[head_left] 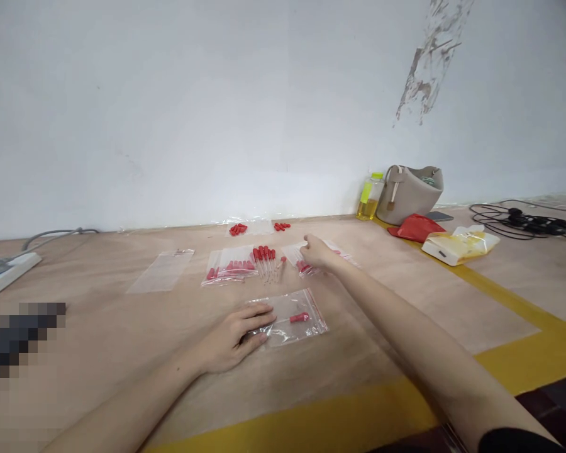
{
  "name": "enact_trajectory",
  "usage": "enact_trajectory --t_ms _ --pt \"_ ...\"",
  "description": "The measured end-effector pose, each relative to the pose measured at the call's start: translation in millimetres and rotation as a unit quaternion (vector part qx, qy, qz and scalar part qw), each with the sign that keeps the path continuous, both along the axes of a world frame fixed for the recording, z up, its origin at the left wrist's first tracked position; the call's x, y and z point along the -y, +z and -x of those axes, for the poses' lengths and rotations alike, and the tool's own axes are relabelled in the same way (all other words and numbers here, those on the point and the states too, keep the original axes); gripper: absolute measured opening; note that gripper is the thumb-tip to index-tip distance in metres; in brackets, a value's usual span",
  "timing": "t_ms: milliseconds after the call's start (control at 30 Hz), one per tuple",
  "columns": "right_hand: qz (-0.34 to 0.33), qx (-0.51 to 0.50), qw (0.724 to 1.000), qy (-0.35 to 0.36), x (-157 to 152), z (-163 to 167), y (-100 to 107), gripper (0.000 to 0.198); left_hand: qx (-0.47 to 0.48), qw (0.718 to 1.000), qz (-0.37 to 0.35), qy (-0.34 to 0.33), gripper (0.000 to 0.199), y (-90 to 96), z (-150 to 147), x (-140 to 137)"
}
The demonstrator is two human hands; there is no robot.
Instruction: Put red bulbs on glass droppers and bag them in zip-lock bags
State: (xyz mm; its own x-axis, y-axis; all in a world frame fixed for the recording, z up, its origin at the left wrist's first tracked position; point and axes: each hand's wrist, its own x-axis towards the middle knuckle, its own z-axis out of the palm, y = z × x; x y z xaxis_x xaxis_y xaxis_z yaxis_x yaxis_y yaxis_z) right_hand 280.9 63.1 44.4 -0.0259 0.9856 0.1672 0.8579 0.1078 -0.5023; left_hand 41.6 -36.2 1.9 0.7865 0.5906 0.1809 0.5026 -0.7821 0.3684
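My left hand (245, 330) lies with its fingers stretched out on the left end of a clear zip bag (283, 336). Inside that bag is a red-bulbed dropper (299, 318). Farther off, my right hand (317, 253) is above several zip bags (342, 253) with red bulbs in them. Its fingers are curled together, and what they hold, if anything, is hidden. Between the hands and the wall, several glass droppers (265, 261) with red bulbs lie side by side. Left of them is a stack of filled zip bags (221, 267).
Loose red bulbs (238, 229) lie near the wall, and a flat clear bag (163, 272) rests to the left. At the right stand a yellow-capped bottle (370, 198) and a grey bag (408, 195), with a red pouch (412, 228), a tissue pack (460, 245) and black cables (523, 221) nearby.
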Motion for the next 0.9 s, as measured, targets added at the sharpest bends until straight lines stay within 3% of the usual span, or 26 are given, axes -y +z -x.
enact_trajectory --t_ms 100,267,433,500,600,733,833,900 --pt "-0.006 0.010 1.000 0.005 9.9 -12.1 -5.5 0.033 -0.001 1.000 0.003 0.002 0.038 -0.3 -0.6 -0.2" --pt "-0.017 0.048 0.996 0.074 11.4 16.7 -22.0 0.021 -0.007 1.000 0.001 0.009 0.037 0.0 -1.0 0.4" --pt "0.055 0.086 0.970 0.219 8.1 16.2 -17.2 0.029 0.001 1.000 0.000 0.007 0.038 -2.6 -0.1 0.0" --pt "0.077 0.123 0.959 0.244 7.9 8.0 -15.4 0.030 0.011 1.000 -0.002 0.004 0.037 -2.9 -0.1 -0.4" --pt "0.031 0.145 0.960 0.239 9.1 0.8 -16.1 0.018 0.019 1.000 0.003 0.003 0.037 -1.8 -0.6 -0.4" --pt "-0.023 0.051 0.960 0.275 19.5 -13.0 -10.8 0.013 0.010 1.000 0.005 0.007 0.037 -0.5 -0.9 0.3" --pt "-0.002 -0.113 0.952 0.286 35.8 -42.1 -2.0 0.020 0.008 1.000 0.000 0.005 0.037 -0.8 -0.4 0.5" --pt "0.000 -0.214 0.943 0.256 48.4 -68.3 0.8 0.026 0.008 1.000 -0.001 0.008 0.038 -1.4 0.2 0.4"
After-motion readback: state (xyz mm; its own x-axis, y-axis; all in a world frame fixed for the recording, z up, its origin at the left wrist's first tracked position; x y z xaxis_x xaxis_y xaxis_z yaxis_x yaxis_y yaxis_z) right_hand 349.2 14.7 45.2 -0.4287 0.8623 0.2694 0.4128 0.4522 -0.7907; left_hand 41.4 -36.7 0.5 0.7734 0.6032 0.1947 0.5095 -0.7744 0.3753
